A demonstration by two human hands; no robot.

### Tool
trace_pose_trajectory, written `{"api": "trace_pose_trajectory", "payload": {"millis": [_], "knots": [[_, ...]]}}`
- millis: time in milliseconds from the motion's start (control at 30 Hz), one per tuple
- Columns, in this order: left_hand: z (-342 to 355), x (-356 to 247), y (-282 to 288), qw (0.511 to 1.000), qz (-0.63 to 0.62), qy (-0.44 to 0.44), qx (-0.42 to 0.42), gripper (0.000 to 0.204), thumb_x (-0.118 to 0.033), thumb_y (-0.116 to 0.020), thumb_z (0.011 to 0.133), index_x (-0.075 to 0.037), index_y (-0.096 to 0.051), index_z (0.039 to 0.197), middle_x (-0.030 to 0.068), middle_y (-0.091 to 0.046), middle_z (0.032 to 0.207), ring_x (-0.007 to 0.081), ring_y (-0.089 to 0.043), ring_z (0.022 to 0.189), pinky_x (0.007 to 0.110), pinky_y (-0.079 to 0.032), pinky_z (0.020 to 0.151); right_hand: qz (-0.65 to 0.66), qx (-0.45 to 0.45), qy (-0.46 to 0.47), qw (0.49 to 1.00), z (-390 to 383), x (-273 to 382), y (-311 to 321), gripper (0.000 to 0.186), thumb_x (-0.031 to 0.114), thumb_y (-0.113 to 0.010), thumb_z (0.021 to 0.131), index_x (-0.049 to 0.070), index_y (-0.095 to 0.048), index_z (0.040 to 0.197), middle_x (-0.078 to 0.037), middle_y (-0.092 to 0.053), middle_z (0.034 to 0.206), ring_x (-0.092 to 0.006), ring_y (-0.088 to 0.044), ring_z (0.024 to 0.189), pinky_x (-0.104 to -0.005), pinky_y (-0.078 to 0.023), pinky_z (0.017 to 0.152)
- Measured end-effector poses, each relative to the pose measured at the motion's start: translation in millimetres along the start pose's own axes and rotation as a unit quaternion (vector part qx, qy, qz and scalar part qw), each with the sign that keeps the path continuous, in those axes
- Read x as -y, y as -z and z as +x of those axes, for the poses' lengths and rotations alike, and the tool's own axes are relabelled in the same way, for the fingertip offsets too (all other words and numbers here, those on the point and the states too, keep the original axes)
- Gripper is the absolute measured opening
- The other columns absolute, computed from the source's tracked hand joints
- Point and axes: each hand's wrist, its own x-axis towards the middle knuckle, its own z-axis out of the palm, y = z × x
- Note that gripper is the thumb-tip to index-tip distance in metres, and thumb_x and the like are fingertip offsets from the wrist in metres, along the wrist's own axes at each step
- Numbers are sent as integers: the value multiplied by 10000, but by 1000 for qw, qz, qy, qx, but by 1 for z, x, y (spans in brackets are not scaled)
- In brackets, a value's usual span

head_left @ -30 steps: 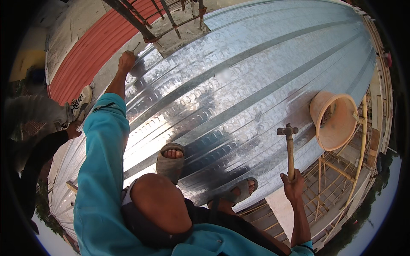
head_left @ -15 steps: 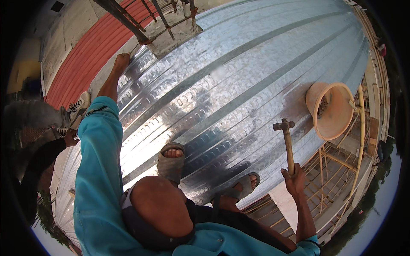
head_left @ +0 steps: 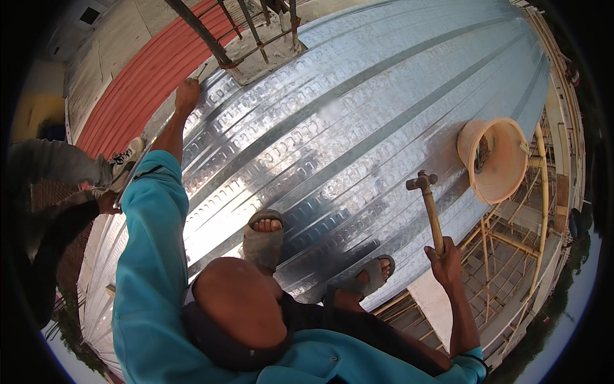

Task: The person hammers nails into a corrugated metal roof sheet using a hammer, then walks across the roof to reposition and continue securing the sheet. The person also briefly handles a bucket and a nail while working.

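Note:
My right hand (head_left: 444,261) is wrapped round the wooden handle of a hammer (head_left: 431,211), its metal head held up over the ribbed metal decking (head_left: 377,128). My left arm reaches far out to the upper left. There my left hand (head_left: 187,96) is closed, with a thin rod-like piece (head_left: 203,70) sticking out from it toward a concrete column base (head_left: 256,61); its kind is too small to tell. The hand is by the decking's far edge, beside the column. The hammer is well apart from my left hand.
An orange bucket (head_left: 495,163) lies tipped on the right, with small things inside. Bamboo scaffolding (head_left: 505,246) drops away past the decking's right edge. Steel bars (head_left: 252,29) rise from the column. Red ribbed sheet (head_left: 141,83) runs upper left. Another person's hand (head_left: 107,201) is at the left.
The view has shifted slightly. My left hand has turned a little and stands slightly farther from the column base. My right hand still holds the hammer in nearly the same pose.

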Motion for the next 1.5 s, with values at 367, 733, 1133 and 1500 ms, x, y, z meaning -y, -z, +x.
{"api": "trace_pose_trajectory", "payload": {"millis": [367, 733, 1133, 1500], "knots": [[-19, -16, 23, 998, 39, -47, 9, 452, -345, -443, 970, 62, -640, 956, 328, -644, 945, 479, -621, 973, 512, -456, 829, -9, 18, 2, 1000, 8, 7, 2, 291, 177, -745, 826, -40, -561, 886, -160, -571, 599, -234, -552, 521, -393, -441, 516], [2, 10, 4, 993, -70, -94, 7, 408, -298, -486, 936, 53, -560, 744, 204, -533, 623, 288, -519, 616, 471, -381, 633, 80, 104, -58, 990, 32, 56, -14, 325, 242, -731, 861, -31, -563, 914, -77, -504, 654, -159, -468, 604, -354, -407, 558], [-43, -13, 24, 989, 84, -121, 11, 414, -361, -418, 985, -2, -623, 990, 305, -640, 1001, 500, -591, 995, 535, -448, 874, 57, 74, 66, 993, 95, 69, 13, 353, 238, -702, 885, -67, -556, 987, -191, -596, 697, -261, -592, 627, -414, -457, 613], [-208, -124, -15, 964, -194, -116, -142, 366, -292, -477, 1017, 13, -565, 834, 104, -554, 674, 189, -509, 614, 366, -421, 603, 315, 131, 14, 940, 123, 89, -67, 327, 218, -642, 932, -65, -557, 1071, -110, -591, 758, -185, -581, 661, -363, -465, 609]]}}
